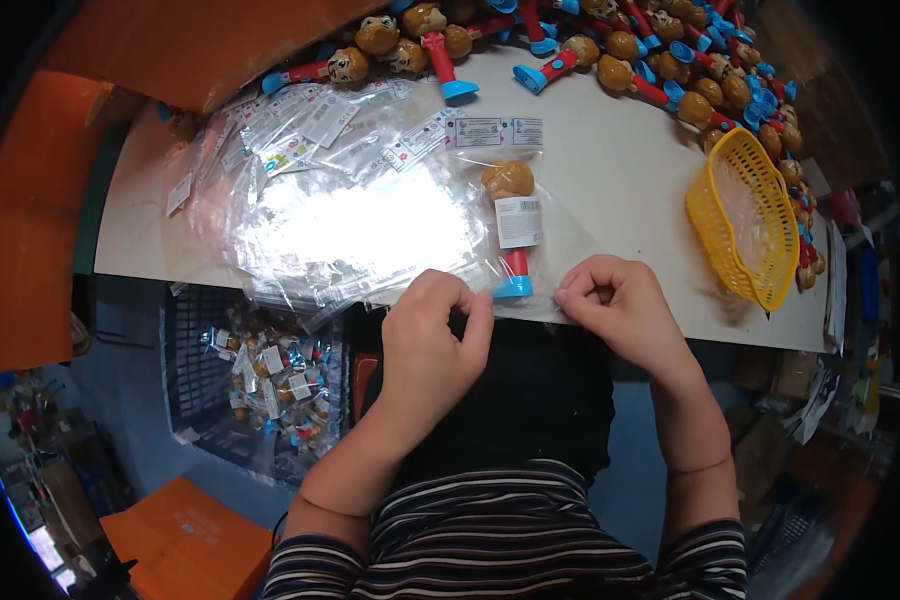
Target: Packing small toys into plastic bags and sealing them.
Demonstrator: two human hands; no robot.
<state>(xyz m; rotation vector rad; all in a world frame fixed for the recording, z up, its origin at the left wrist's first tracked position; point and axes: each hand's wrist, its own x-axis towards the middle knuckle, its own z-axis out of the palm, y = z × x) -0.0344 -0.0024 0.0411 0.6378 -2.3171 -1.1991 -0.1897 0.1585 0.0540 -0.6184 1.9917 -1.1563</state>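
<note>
A clear plastic bag (562, 232) with a printed header lies at the table's front edge. Inside it is a toy figure (510, 180) with a brown round head, red stem and blue foot; a white barcode label covers its middle. My left hand (432, 330) is closed in a pinch at the bag's lower left, beside the blue foot. At the bag's lower right corner my right hand (620, 305) is closed, thumb against curled fingers, on the film edge. Just left of the figure spreads a glossy pile of flat, clear header bags (320, 215).
Loose toy figures (560, 65) heap along the table's back and right. A yellow plastic basket (705, 215) stands at the right. Below the table's left edge, a blue crate (185, 370) holds several bagged figures (280, 385). An orange box (185, 540) sits on the floor.
</note>
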